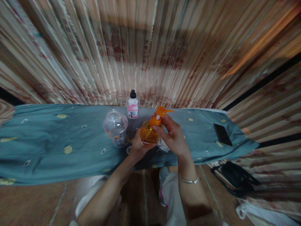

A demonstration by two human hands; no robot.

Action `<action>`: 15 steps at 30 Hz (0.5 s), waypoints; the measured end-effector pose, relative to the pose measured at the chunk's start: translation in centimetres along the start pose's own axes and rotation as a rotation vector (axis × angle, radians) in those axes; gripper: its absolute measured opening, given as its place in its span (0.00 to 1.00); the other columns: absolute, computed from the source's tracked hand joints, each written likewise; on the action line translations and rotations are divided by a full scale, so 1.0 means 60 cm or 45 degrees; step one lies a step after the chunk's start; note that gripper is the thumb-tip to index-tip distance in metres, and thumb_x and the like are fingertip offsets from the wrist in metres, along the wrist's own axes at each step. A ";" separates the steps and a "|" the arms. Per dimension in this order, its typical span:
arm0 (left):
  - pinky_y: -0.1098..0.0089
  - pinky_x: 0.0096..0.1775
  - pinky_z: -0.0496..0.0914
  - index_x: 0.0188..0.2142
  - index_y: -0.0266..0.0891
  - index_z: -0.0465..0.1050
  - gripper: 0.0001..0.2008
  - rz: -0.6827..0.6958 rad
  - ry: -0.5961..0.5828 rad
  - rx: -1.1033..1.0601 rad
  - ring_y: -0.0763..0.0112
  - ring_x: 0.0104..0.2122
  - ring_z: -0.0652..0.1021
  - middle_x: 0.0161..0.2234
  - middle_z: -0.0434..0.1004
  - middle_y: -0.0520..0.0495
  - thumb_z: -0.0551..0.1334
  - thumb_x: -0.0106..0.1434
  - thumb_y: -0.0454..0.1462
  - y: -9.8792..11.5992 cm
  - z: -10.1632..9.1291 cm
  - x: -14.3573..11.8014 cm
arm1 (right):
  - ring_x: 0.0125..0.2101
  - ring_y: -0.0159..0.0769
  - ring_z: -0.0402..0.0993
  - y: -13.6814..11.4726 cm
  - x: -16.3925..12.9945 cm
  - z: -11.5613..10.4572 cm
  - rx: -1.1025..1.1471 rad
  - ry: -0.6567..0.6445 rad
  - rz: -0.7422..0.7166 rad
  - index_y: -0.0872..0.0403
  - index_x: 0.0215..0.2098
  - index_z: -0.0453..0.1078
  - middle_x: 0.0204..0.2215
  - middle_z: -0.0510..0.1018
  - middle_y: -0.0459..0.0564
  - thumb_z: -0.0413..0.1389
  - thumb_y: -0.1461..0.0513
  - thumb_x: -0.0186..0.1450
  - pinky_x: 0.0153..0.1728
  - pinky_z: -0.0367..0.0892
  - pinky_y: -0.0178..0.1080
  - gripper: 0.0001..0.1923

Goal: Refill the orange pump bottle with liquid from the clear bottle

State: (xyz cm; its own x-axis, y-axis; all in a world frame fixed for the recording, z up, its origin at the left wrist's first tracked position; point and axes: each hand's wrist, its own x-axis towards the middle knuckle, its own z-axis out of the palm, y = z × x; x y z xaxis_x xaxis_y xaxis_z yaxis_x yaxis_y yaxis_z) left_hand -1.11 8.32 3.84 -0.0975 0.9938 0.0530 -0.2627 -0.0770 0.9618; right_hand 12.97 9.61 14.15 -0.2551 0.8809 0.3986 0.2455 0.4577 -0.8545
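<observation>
An orange pump bottle (147, 133) is held above the table's front edge. My left hand (138, 147) cups its base from below. My right hand (172, 135) grips the orange pump head (158, 116) and neck, thumb against the collar. The nozzle points right. A bit of white cloth (163, 146) shows under my right palm.
A clear plastic jar (116, 127) stands left of the bottle. A small clear bottle with a black cap and pink label (133, 106) stands behind. The table carries a teal patterned cloth (47, 141). A black phone (222, 134) lies at the right. A black bag (235, 177) is on the floor; curtains hang behind.
</observation>
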 end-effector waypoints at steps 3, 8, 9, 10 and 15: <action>0.54 0.50 0.77 0.49 0.42 0.68 0.40 0.002 0.009 0.014 0.53 0.45 0.83 0.45 0.82 0.46 0.79 0.35 0.33 0.002 -0.001 0.000 | 0.49 0.45 0.79 -0.001 0.000 0.003 -0.140 0.112 0.011 0.47 0.50 0.73 0.44 0.83 0.49 0.63 0.51 0.65 0.54 0.73 0.45 0.18; 0.54 0.49 0.77 0.49 0.42 0.67 0.39 -0.011 0.008 0.017 0.54 0.44 0.83 0.45 0.82 0.46 0.79 0.36 0.34 0.001 -0.001 0.000 | 0.50 0.47 0.79 -0.002 -0.001 0.003 -0.153 0.118 0.035 0.48 0.53 0.72 0.47 0.82 0.52 0.66 0.51 0.61 0.54 0.72 0.47 0.24; 0.54 0.49 0.77 0.48 0.41 0.67 0.39 -0.015 0.006 0.017 0.54 0.44 0.83 0.45 0.82 0.45 0.79 0.36 0.34 0.000 -0.001 0.000 | 0.50 0.46 0.79 -0.001 -0.001 0.002 -0.115 0.088 0.029 0.48 0.54 0.72 0.47 0.82 0.52 0.66 0.51 0.62 0.54 0.72 0.46 0.25; 0.54 0.49 0.77 0.48 0.41 0.67 0.39 -0.017 0.005 0.019 0.54 0.45 0.83 0.45 0.82 0.45 0.79 0.36 0.34 -0.001 -0.002 0.000 | 0.50 0.45 0.79 0.001 -0.002 0.002 -0.081 0.057 0.023 0.48 0.55 0.71 0.47 0.82 0.52 0.64 0.51 0.63 0.54 0.72 0.46 0.24; 0.54 0.51 0.77 0.48 0.40 0.67 0.40 -0.006 0.027 0.039 0.53 0.47 0.82 0.46 0.81 0.44 0.80 0.35 0.34 -0.002 -0.003 0.000 | 0.50 0.45 0.79 0.000 0.000 0.005 -0.124 0.119 0.031 0.47 0.51 0.74 0.47 0.83 0.51 0.62 0.51 0.65 0.55 0.72 0.46 0.19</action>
State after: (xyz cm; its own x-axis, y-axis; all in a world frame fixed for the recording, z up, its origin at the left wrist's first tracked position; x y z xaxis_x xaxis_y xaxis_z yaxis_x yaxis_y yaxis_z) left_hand -1.25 8.32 3.68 -0.1167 0.9923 0.0427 -0.2334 -0.0692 0.9699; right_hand 12.71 9.59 14.04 -0.1605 0.8973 0.4111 0.3415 0.4413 -0.8299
